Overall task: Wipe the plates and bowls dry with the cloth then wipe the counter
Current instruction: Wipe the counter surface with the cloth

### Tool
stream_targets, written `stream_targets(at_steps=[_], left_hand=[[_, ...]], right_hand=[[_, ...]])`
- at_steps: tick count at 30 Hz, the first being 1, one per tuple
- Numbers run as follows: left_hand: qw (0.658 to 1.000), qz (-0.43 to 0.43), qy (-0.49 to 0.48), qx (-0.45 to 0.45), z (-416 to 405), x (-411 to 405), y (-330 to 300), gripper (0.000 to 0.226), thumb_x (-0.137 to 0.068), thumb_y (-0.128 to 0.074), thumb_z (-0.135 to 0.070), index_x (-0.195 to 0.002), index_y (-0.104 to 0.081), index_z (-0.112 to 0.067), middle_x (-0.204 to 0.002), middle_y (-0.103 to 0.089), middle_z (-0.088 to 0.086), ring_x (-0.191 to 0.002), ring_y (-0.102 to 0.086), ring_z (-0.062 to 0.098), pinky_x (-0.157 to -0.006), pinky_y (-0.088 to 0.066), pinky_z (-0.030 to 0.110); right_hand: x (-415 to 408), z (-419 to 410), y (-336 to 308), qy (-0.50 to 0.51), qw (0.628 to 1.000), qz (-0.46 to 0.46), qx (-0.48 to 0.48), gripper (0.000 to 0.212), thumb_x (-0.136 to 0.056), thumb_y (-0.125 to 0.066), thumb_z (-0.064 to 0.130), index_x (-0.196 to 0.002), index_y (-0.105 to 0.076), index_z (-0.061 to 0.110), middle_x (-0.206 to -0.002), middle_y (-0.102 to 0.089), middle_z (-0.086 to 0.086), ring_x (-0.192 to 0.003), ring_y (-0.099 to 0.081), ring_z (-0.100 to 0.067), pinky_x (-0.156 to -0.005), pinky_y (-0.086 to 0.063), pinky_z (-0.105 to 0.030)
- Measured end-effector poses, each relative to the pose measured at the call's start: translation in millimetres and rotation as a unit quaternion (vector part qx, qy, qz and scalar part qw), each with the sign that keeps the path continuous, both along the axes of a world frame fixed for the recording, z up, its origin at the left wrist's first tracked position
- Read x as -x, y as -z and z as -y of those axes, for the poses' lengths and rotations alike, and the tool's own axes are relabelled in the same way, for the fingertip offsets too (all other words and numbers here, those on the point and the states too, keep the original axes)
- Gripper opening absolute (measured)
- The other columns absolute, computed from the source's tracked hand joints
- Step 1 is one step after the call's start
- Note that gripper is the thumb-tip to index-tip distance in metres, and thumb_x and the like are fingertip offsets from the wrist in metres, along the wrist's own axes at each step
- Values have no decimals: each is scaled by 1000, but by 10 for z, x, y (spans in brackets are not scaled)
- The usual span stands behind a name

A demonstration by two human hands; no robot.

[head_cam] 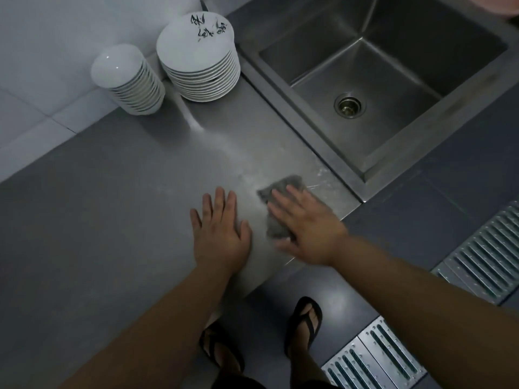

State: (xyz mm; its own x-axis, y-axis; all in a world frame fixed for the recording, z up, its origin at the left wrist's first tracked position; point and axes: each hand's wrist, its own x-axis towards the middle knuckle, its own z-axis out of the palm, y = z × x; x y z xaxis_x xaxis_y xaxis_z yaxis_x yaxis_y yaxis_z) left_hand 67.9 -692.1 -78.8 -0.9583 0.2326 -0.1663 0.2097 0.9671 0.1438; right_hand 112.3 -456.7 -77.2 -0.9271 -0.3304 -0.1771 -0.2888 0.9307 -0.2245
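Grey, coarse-textured cloth (pixel 280 203) lies flat on the stainless-steel counter (pixel 112 192) near its front edge, just left of the sink (pixel 373 88), pinned under the right hand (pixel 304 227), whose fingers are straight and spread so that the palm bears down over a wide patch, a posture suited to wiping. The left hand (pixel 220 230) rests flat on the bare steel just beside it, fingers extended and holding nothing, apparently as a brace. At the back of the counter, against the tiled wall, stand a stack of plates (pixel 200 58) and, just beside it, a stack of inverted bowls (pixel 127 80), well apart from the cloth; their neat stacking suggests that the drying step is done and the counter step is in hand. Most of the cloth is hidden beneath the palm, so its folding cannot be judged. Whether the counter bears water cannot be told from the pale streak (pixel 213 136). The dark marks on the top plate are illegible.
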Motion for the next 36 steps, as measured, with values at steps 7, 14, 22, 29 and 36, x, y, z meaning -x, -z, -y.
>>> stream_targets(at_steps=[7, 14, 22, 29, 36], left_hand=[[1000, 17, 3, 15, 2, 22, -3, 74, -98, -29, -55, -164, -6, -30, -172, 0, -2, -158, 4, 27, -126, -1, 55], [1000, 18, 6, 13, -10, 55, -10, 77, -95, -31, -56, -164, -8, -29, -172, -2, -1, -158, 4, 28, -126, -2, 57], [999, 35, 18, -2, 22, 90, -14, 78, -95, -33, -57, -163, -5, -31, -172, 4, -2, -158, 10, 27, -125, 5, 57], [999, -3, -29, -39, 150, 762, -132, 70, -97, -41, -50, -160, -29, -24, -170, -18, 5, -157, -10, 29, -127, -5, 54], [1000, -9, -25, 12, 552, 1756, -73, 71, -97, -35, -55, -160, -26, -23, -169, -20, 9, -154, -15, 36, -123, -15, 58]], right_hand=[[72, -100, -115, 174, 984, 31, -29, 93, -96, -14, 77, -164, -15, 14, -172, -3, -13, -159, 3, -33, -128, 0, -51], [-24, 120, -74, 139, 990, 22, 10, 88, -97, -21, 74, -162, -28, 15, -171, -14, -12, -158, -6, -37, -127, -7, -54], [1109, -113, -98, 87, 996, 22, -28, 84, -96, -11, 72, -165, -14, 24, -173, -1, -2, -159, 5, -26, -129, -2, -46], [781, 409, -123, -11, 999, 21, 23, 89, -94, -29, 77, -161, -31, 18, -172, -13, -8, -158, -5, -36, -126, -15, -58], [2144, 519, -87, -4, 999, 32, -18, 86, -92, -17, 76, -164, -22, 28, -173, -8, 1, -159, 0, -30, -129, -5, -50]])
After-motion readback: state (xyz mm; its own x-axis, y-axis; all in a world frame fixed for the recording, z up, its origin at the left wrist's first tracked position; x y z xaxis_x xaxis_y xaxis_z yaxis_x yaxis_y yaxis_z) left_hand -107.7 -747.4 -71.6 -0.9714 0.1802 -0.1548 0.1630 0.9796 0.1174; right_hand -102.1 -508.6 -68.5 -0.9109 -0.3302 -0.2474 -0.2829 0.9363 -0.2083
